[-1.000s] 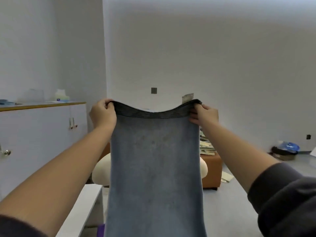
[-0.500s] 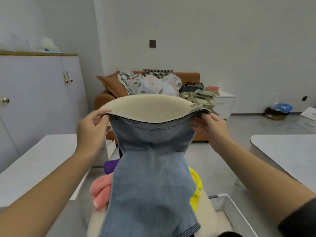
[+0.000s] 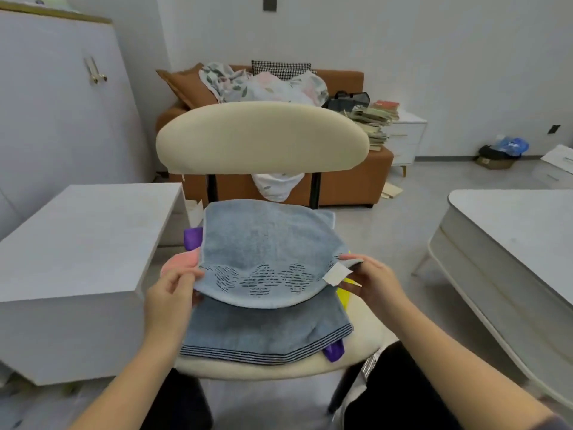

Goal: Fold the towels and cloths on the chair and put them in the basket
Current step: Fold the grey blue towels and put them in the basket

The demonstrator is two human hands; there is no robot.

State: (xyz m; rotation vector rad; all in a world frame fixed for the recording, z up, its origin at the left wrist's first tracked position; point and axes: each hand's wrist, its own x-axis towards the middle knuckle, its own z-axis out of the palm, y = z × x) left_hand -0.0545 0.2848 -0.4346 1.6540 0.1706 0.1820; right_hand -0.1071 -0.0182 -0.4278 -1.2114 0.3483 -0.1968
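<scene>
A blue-grey towel (image 3: 266,243) lies folded over itself on the seat of the cream chair (image 3: 260,135). Its upper layer has a dark patterned band and a white label; the lower layer ends in a striped hem at the seat's front. My left hand (image 3: 169,297) pinches the upper layer's near left corner. My right hand (image 3: 373,282) pinches the near right corner by the label. Under the towel, a pink cloth (image 3: 179,262), a purple cloth (image 3: 193,237) and a yellow cloth (image 3: 342,293) peek out. A basket rim (image 3: 370,364) shows at the seat's lower right.
A white cabinet block (image 3: 80,243) stands left of the chair, and a white table (image 3: 514,240) stands to the right. Behind the chair is a brown sofa (image 3: 350,181) heaped with bedding, books and a bag. Grey floor lies between chair and table.
The towel was held up high by its top edge; both hands came down and laid it over the chair seat, folded in half, while the view tilted down.
</scene>
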